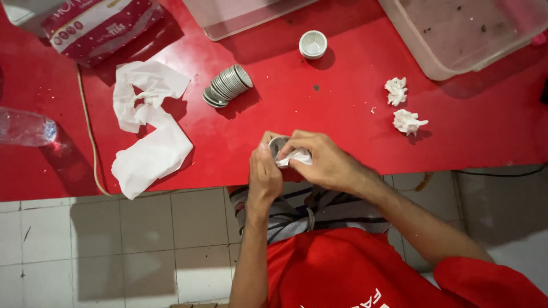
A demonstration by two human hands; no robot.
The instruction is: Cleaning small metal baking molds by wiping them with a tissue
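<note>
A: From the head camera, what do the hands hold?

B: The left hand (pixel 265 175) is closed around a small metal cup (pixel 277 145), held just over the near edge of the red table (pixel 342 102). The right hand (pixel 322 161) pinches a white tissue wad (pixel 297 158) and presses it against the cup.

A: Which way does the cup point?

B: Its open mouth faces up toward the camera and a little to the far edge, so its axis runs roughly upright, tilted slightly away. Most of its wall is hidden by fingers.

A: What else lies on the table?

B: A stack of metal cups (pixel 227 86) lies on its side toward the middle, its long axis running from near-left to far-right, with the open end at the far right. A single white cup (pixel 313 44) stands upright nearer the far edge. A loose white tissue sheet (pixel 147 128) sprawls at the left, beside a thin cord (pixel 88 137). Two crumpled tissue balls (pixel 402 106) sit at the right, close together. A clear bottle (pixel 25 128) lies at the left edge, a tissue pack (pixel 97 25) in the far left corner, and a clear plastic tub (pixel 456 34) in the far right corner.
</note>
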